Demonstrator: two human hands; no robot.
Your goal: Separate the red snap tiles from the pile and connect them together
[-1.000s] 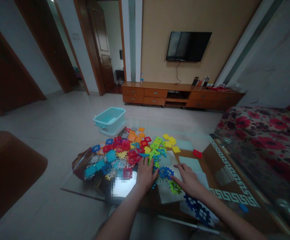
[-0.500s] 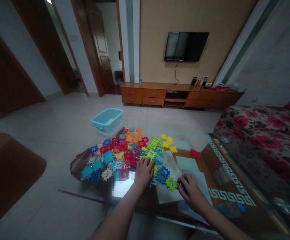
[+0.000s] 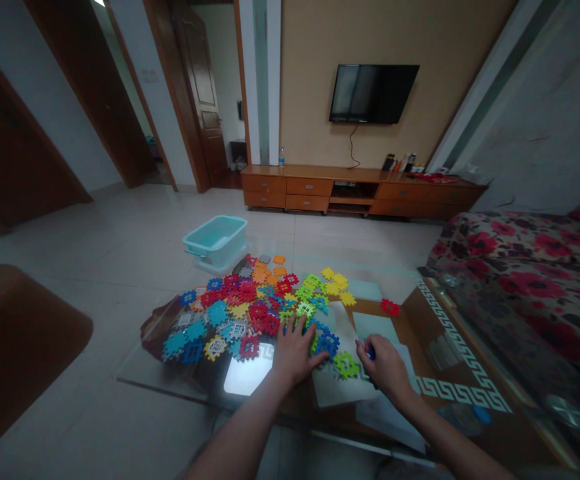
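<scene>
A living room was seen from above, with a wall-mounted television (image 3: 373, 93) over a long wooden TV cabinet (image 3: 360, 190). A red-flowered sofa (image 3: 510, 260) stood on the right, and a teal plastic basket (image 3: 215, 240) sat on the floor beyond a glass coffee table (image 3: 170, 380). Across the table was spread a heap of interlocking plastic tiles (image 3: 230, 310) in many colours, with a sheet of white paper (image 3: 340, 390) at its near right edge. The left hand (image 3: 295, 357) was laid at the heap's edge, spread open, its fingers (image 3: 320, 357) touching or just beside a blue tile (image 3: 327, 345). The right hand (image 3: 383, 367) was closed, pinching a small blue object (image 3: 371, 352) whose kind could not be told. A green tile (image 3: 346, 365) lay on the paper between the hands.
</scene>
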